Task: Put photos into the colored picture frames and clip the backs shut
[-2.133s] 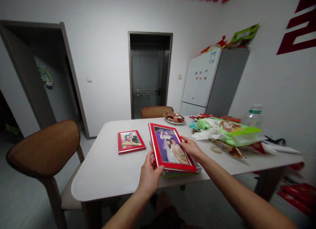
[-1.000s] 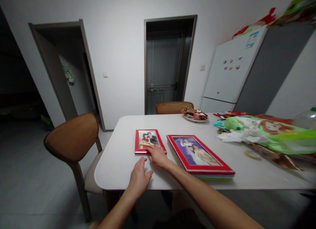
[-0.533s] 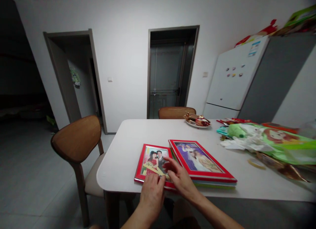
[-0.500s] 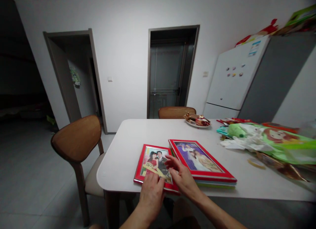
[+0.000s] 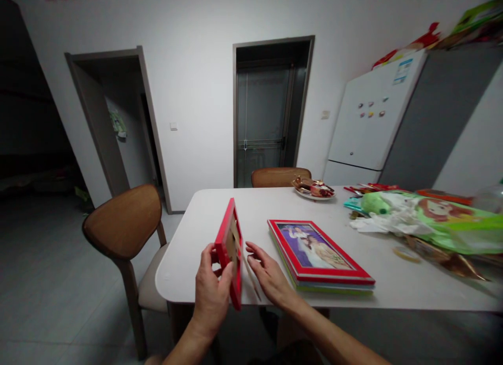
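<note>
My left hand grips a small red picture frame by its near edge, thumb on one side and fingers on the other. The frame is tipped up nearly on edge, its brown back turned to the right and its photo hidden. A thin easel leg sticks out from that back. Beside the leg is my right hand, its fingers stretched out and apart; whether they touch the leg I cannot tell. Right of it lies a larger red picture frame, photo up, stacked on a green-edged piece.
On the white table, a plate of wrapped items stands at the back. Green plastic packaging, white crumpled tissue and a tape roll lie at the right. A wooden chair stands at the left.
The small frame has gone from lying photo up to standing on edge, back showing, with its leg out. My left hand has taken hold of its edge; my right hand has moved slightly left and down.
</note>
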Demonstrator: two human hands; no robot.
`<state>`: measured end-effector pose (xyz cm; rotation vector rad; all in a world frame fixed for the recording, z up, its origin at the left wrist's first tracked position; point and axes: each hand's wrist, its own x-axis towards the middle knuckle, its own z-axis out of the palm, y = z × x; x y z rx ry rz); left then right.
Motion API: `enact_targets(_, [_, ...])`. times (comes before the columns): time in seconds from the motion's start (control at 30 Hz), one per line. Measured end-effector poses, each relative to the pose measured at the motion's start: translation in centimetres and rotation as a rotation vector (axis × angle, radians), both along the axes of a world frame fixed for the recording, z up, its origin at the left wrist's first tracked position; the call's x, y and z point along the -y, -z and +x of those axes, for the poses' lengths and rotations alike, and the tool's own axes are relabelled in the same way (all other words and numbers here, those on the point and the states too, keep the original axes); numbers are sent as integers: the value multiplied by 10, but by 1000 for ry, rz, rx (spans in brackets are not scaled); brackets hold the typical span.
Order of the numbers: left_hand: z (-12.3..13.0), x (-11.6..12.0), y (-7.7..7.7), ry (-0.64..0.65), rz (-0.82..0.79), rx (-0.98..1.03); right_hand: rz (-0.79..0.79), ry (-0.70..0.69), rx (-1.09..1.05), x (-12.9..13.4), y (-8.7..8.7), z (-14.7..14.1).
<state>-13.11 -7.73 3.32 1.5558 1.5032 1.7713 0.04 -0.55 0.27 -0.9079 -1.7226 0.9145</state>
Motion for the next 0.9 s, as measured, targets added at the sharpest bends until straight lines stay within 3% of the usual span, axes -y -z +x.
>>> enact_targets(0.1, [-7, 2, 13, 34, -73, 232, 86, -19, 102, 1, 6, -9])
enact_targets(0.2, [-19, 5, 33, 32, -158, 290, 120, 8, 283, 0, 11, -6])
enact_targets(0.37, [-36, 15, 56, -11, -317, 28, 182, 3, 539, 2, 13, 1])
enact_targets(0.63, [-35, 27, 69, -172, -337, -429, 274, -9, 684, 0, 20, 3])
enact_targets(0.8, [-35, 23, 73, -106, -340, -561, 268, -28, 743, 2, 19, 5])
enact_targets(0.9, [-34, 18, 74, -22, -296, -581, 267, -115, 779, 4, 10, 8])
